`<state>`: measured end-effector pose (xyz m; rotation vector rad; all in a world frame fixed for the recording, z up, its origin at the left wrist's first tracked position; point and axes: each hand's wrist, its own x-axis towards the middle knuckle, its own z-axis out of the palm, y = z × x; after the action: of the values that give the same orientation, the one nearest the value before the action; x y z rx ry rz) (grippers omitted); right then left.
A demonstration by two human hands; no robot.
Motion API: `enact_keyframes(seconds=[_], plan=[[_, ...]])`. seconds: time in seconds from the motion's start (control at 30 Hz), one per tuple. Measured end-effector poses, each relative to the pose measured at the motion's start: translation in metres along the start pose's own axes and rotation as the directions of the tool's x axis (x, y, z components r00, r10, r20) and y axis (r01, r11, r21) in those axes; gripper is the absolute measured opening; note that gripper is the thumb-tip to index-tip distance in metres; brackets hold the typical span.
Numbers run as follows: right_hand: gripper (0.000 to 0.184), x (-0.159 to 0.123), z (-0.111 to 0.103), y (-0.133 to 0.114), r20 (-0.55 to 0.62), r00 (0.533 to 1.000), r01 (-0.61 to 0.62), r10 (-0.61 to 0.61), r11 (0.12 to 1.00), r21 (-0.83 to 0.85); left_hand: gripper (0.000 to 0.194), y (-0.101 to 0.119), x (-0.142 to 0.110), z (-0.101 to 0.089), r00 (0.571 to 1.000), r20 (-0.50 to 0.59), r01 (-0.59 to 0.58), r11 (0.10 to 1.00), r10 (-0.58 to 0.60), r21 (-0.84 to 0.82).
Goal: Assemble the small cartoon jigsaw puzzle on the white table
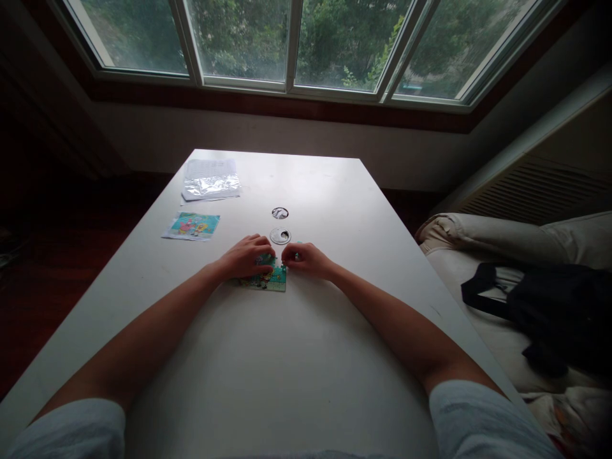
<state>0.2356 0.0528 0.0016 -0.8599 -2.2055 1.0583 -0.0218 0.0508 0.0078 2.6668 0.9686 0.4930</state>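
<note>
A partly joined jigsaw puzzle (275, 280), green with cartoon figures, lies flat on the white table (287, 357). My left hand (246, 256) rests over its left and upper part, fingers curved and thumb across the pieces, holding it down. At the puzzle's upper right edge, my right hand (310, 261) is closed in a pinch on a small green puzzle piece (298, 256), mostly hidden by the fingers. A picture sheet (195, 225) with similar cartoon figures lies left of the hands.
Clear plastic sleeves with papers (211, 180) lie at the far left of the table. Just beyond my hands are a round metal grommet (280, 236) and a round hole (280, 213). A beige sofa (478, 236) with a dark bag (559, 306) stands right; windows (243, 41) are ahead.
</note>
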Motion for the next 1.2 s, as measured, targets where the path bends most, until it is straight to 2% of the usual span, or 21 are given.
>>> enact_keyframes(seconds=[0.27, 0.47, 0.83, 1.2], plan=[[0.008, 0.0009, 0.0013, 0.004, -0.015, 1.0, 0.0, -0.002, 0.996, -0.087, 0.041, 0.0019, -0.0005, 0.0014, 1.0, 0.014, -0.013, 0.999, 0.012, 0.046], [0.006, 0.0024, 0.0017, 0.004, -0.028, 0.997, 0.058, -0.066, 0.969, -0.238, 0.04, 0.0037, -0.0004, 0.0011, 1.0, 0.021, -0.011, 0.998, 0.009, 0.067], [0.004, 0.0019, 0.0011, 0.0027, 0.023, 0.991, 0.133, -0.134, 0.92, -0.368, 0.04, 0.0046, 0.0001, -0.0003, 0.999, 0.035, -0.035, 0.991, 0.03, 0.126], [0.004, 0.0017, 0.0014, 0.0015, 0.026, 0.994, 0.106, -0.105, 0.891, -0.442, 0.04, 0.0032, 0.0004, 0.0017, 0.999, 0.021, -0.042, 0.994, 0.04, 0.097]])
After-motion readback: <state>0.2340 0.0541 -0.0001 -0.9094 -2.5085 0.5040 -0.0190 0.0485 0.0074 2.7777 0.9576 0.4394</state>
